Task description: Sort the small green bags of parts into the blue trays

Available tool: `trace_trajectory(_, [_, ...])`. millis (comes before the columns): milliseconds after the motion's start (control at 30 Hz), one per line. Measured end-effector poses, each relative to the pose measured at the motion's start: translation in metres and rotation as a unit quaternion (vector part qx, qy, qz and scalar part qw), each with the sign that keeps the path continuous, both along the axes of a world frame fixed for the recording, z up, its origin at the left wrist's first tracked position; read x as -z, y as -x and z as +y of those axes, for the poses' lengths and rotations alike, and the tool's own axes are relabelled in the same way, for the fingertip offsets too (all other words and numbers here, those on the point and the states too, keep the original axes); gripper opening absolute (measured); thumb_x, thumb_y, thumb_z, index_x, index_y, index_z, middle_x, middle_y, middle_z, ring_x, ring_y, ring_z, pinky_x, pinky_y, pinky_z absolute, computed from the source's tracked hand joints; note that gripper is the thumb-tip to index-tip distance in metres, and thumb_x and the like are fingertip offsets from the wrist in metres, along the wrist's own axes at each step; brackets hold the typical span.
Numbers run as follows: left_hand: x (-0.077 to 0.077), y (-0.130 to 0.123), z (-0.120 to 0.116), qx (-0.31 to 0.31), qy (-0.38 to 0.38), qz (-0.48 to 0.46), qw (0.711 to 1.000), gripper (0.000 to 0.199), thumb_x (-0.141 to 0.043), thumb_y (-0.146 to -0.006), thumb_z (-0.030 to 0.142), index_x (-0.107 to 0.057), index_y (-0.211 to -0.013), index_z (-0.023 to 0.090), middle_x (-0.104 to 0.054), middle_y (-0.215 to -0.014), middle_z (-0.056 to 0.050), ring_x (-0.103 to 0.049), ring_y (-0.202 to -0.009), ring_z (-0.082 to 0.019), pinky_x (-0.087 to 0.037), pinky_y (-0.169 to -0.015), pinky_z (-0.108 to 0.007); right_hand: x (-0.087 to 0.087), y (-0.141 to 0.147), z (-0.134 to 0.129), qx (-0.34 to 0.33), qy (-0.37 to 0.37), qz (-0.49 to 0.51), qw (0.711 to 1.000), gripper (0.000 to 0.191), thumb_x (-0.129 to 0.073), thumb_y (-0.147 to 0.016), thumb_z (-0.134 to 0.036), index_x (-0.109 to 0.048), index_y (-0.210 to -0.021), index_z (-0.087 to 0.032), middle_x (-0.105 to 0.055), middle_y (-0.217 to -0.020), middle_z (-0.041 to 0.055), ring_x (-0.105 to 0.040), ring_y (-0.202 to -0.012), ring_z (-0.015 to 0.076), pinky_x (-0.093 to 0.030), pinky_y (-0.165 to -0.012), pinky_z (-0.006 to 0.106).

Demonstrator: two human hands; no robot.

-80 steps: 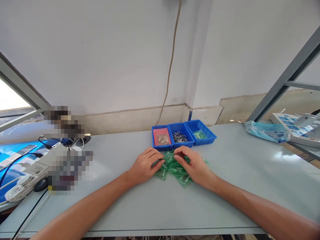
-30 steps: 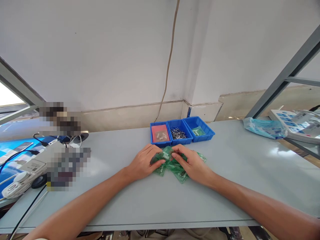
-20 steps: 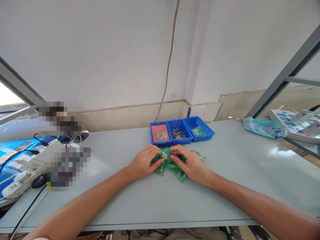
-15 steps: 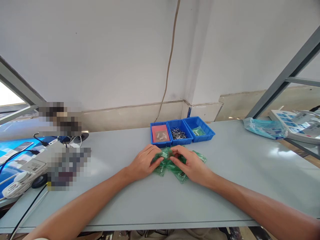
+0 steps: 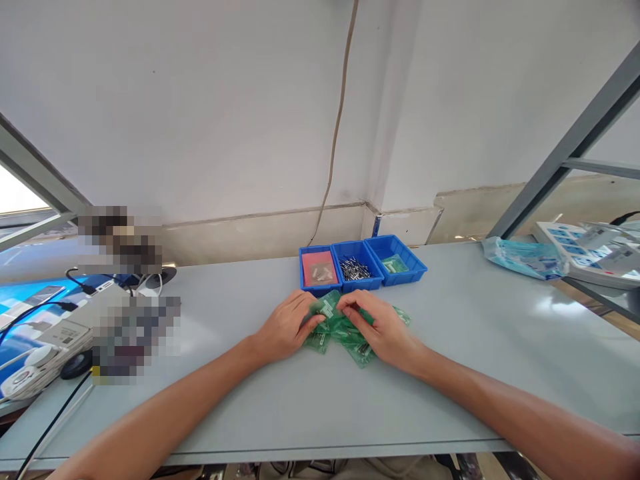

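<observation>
Green bag (image 5: 328, 305) in the left hand (image 5: 285, 327), above a pile of others

In the head view, the green bag is between the two hands, just in front of the blue trays, with pale marks showing on it. The left hand's grip is closed on its left edge, thumb in front and fingers behind. The right hand (image 5: 390, 331) is at the bag's right side with its fingers curled and its thumb apart from the forefinger; I cannot tell whether its grip pinches anything. More green bags (image 5: 361, 352) lie overlapping on the grey counter (image 5: 320, 407), beneath and between the hands.

Three blue trays stand side by side behind them. The left tray (image 5: 323, 291) holds a red bag (image 5: 311, 261), the middle tray (image 5: 364, 284) a heap of small metal pieces (image 5: 355, 269), and the right tray (image 5: 409, 275) a green packet (image 5: 395, 264). Well off to the right, a light blue plastic bag (image 5: 524, 259) lies beside a white power strip (image 5: 557, 241).
</observation>
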State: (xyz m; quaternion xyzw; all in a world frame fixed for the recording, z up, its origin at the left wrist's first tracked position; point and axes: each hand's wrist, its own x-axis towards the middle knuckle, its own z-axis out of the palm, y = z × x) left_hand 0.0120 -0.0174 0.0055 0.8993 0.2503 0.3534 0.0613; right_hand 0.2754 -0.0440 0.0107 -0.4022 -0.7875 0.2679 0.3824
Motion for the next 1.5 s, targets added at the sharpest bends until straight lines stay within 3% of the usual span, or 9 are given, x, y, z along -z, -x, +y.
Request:
trace_trajectory(233, [0.000, 0.003, 0.000, -0.022, -0.007, -0.023, 0.999, 0.015, -0.050, -0.115, 0.025, -0.064, -0.113, 0.019, -0.071, -0.108, -0.010, -0.065, -0.103, -0.023, -0.057, -0.093, -0.038, 0.005, 0.000, 0.003, 0.023, 0.008, 0.021, 0.999, 0.020, -0.052, -0.112, -0.029, -0.069, -0.121, -0.030, -0.075, -0.115, 0.0040, -0.069, -0.101, 0.0221, -0.056, -0.089, 0.038])
trace_trajectory(400, [-0.001, 0.003, -0.002, -0.028, -0.037, -0.052, 0.998, 0.016, -0.054, -0.113, 0.023, -0.067, -0.121, 0.019, -0.068, -0.136, -0.015, -0.067, -0.119, -0.024, -0.060, -0.101, -0.040, 0.008, 0.000, 0.005, 0.038, 0.000, 0.015, 0.999, 0.026, -0.058, -0.102, -0.020, -0.070, -0.123, -0.030, -0.074, -0.112, 0.0029, -0.070, -0.097, 0.0215, -0.056, -0.088, 0.038])
trace_trajectory(567, [-0.004, 0.002, -0.003, -0.037, -0.066, -0.031, 0.997, 0.017, -0.059, -0.110, 0.021, -0.072, -0.121, 0.019, -0.061, -0.157, -0.016, -0.066, -0.123, -0.025, -0.061, -0.098, -0.039, 0.012, -0.002, 0.007, 0.044, 0.001, 0.020, 0.999, 0.023, -0.061, -0.103, -0.024, -0.071, -0.123, -0.031, -0.073, -0.111, 0.0022, -0.069, -0.097, 0.0216, -0.056, -0.090, 0.038])
trace_trajectory(733, [-0.008, 0.001, -0.003, -0.015, -0.068, -0.017, 0.997, 0.017, -0.058, -0.109, 0.016, -0.075, -0.112, 0.018, -0.071, -0.148, -0.013, -0.066, -0.125, -0.025, -0.059, -0.108, -0.041, 0.009, -0.002, 0.009, 0.038, 0.004, 0.030, 0.999, 0.015, -0.059, -0.109, -0.031, -0.071, -0.117, -0.030, -0.073, -0.110, 0.0029, -0.068, -0.097, 0.0216, -0.056, -0.089, 0.038])
trace_trajectory(933, [-0.005, 0.000, -0.001, 0.015, -0.067, -0.014, 0.998, 0.028, -0.060, -0.109, 0.015, -0.071, -0.134, 0.020, -0.080, -0.129, -0.010, -0.071, -0.118, -0.022, -0.061, -0.105, -0.039, 0.003, -0.001, 0.009, 0.041, -0.015, 0.040, 0.998, 0.021, -0.056, -0.113, -0.042, -0.069, -0.105, -0.027, -0.068, -0.104, 0.0050, -0.065, -0.093, 0.0217, -0.055, -0.086, 0.038])
trace_trajectory(1067, [0.000, 0.000, -0.001, 0.014, -0.071, -0.018, 0.997, 0.038, -0.060, -0.109, 0.012, -0.065, -0.145, 0.023, -0.079, -0.128, -0.010, -0.072, -0.119, -0.021, -0.062, -0.106, -0.040, 0.007, -0.002, 0.008, 0.053, 0.039, 0.039, 0.997, 0.028, -0.050, -0.115, -0.050, -0.064, -0.109, -0.027, -0.069, -0.097, 0.0026, -0.063, -0.087, 0.0213, -0.053, -0.077, 0.036])
trace_trajectory(1200, [0.003, 0.000, 0.000, 0.004, -0.071, -0.028, 0.997, 0.046, -0.060, -0.109, 0.014, -0.057, -0.154, 0.024, -0.078, -0.128, -0.011, -0.073, -0.115, -0.021, -0.063, -0.102, -0.040, 0.008, -0.001, 0.005, 0.050, 0.067, 0.046, 0.995, 0.030, -0.052, -0.114, -0.054, -0.061, -0.127, -0.029, -0.069, -0.095, 0.0012, -0.064, -0.086, 0.0213, -0.052, -0.073, 0.035])
trace_trajectory(1300, [0.002, 0.001, 0.001, -0.005, -0.067, -0.027, 0.997, 0.041, -0.066, -0.108, 0.021, -0.061, -0.149, 0.023, -0.078, -0.123, -0.010, -0.072, -0.110, -0.021, -0.063, -0.098, -0.039, 0.005, 0.000, 0.003, 0.045, 0.071, 0.037, 0.996, 0.033, -0.052, -0.113, -0.054, -0.061, -0.133, -0.030, -0.070, -0.092, 0.0007, -0.064, -0.082, 0.0210, -0.050, -0.068, 0.033])
trace_trajectory(1500, [-0.001, 0.001, 0.000, -0.015, -0.063, -0.036, 0.997, 0.021, -0.062, -0.110, 0.020, -0.070, -0.130, 0.020, -0.078, -0.110, -0.008, -0.070, -0.102, -0.020, -0.060, -0.093, -0.037, -0.001, 0.000, 0.000, 0.006, 0.061, 0.021, 0.998, 0.033, -0.048, -0.115, -0.053, -0.070, -0.114, -0.028, -0.075, -0.097, 0.0019, -0.068, -0.085, 0.0204, -0.053, -0.074, 0.033])
